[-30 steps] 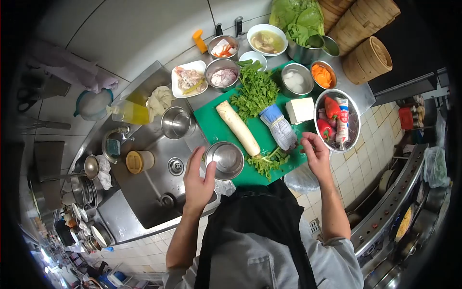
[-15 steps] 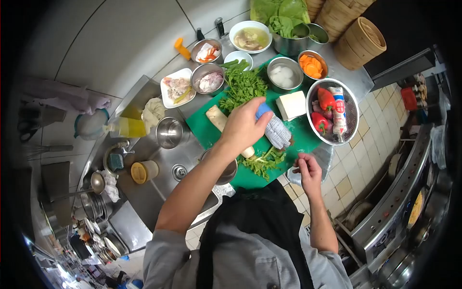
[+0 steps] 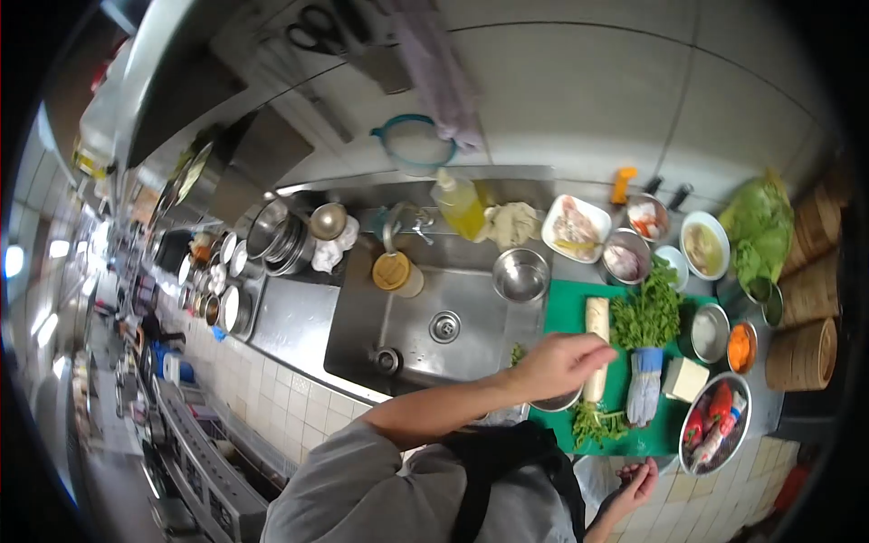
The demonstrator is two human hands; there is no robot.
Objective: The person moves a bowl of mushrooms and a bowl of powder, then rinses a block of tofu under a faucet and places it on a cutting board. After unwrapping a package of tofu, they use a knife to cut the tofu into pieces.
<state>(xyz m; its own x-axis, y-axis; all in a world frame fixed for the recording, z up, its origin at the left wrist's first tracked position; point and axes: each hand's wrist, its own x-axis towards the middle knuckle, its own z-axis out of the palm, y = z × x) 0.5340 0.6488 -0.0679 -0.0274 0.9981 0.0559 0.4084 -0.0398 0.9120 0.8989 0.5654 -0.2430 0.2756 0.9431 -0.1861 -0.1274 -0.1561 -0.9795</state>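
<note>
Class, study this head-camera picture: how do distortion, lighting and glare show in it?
In the head view, tile seams on the wall bow from wide-angle distortion; in the head view, the corners fall to black, and the bamboo steamers sit dimly near the right border; also in the head view, lights at far left glare white.

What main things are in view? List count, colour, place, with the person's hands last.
sink: 1, silver, left of board
board: 1, green, right of sink
radish: 1, white, on board
greens: 2 clumps, green, on board
bundle: 1, blue-grey, on board
block: 1, white, on board
bowls: several, silver or white, near board
colander: 1, silver, right of board
peppers: 2, red, in colander
bottle: 1, yellow, behind sink
steamers: several, tan, far right
left hand: 1, bare, over board's left
right hand: 1, bare, below board
</note>
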